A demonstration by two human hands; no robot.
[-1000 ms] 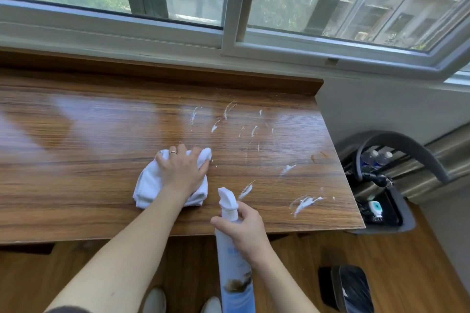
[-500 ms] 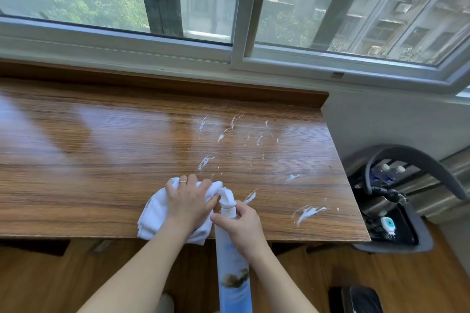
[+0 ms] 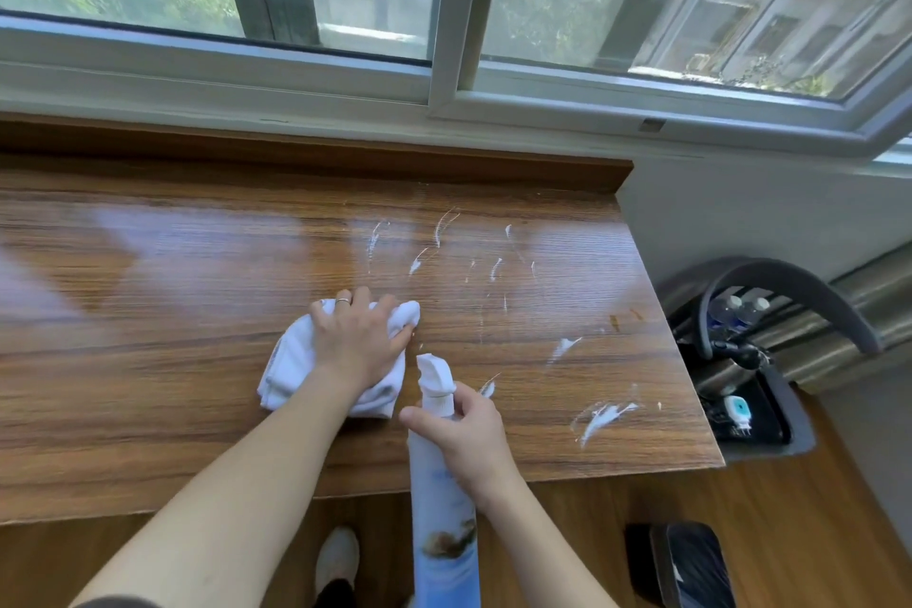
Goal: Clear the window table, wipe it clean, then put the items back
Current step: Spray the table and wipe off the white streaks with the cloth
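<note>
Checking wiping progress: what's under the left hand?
The left hand presses a bunched white cloth onto the wooden table. Whatever foam lies beneath the cloth is hidden.

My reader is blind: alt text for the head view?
Left hand presses a white cloth on the foam-streaked brown wooden table; right hand grips a white-and-blue spray bottle under a window.

We saw the table (image 3: pixel 197 311) was glossy wood-grain, mirroring the window light, streaked with white foam (image 3: pixel 599 417) toward three o'clock. The cloth (image 3: pixel 291 355) looked soft, matt white fabric. The spray bottle (image 3: pixel 444 509) seemed smooth plastic, the window frame (image 3: pixel 444 15) smooth and pale.
</note>
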